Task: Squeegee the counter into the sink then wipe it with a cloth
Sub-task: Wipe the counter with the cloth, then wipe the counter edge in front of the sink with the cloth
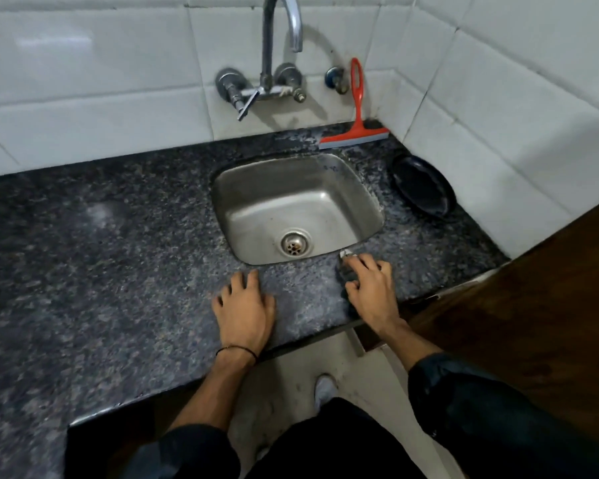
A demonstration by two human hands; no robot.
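Observation:
A dark speckled granite counter (118, 243) surrounds a small steel sink (256, 202). The red squeegee (355, 133) leans against the tiled wall behind the sink, blade on the counter, handle up. My right hand (370, 288) presses a dark cloth (347, 271) onto the counter at the sink's front right corner; the cloth is mostly hidden under my fingers, with a small white tag showing. My left hand (244, 312) rests flat on the counter in front of the sink, fingers apart, holding nothing.
A chrome wall tap (281, 36) arches over the sink. A black round plate (422, 188) lies on the counter right of the sink, near the tiled side wall. A brown wooden panel (550, 323) borders the right. The counter's front edge runs just behind my wrists.

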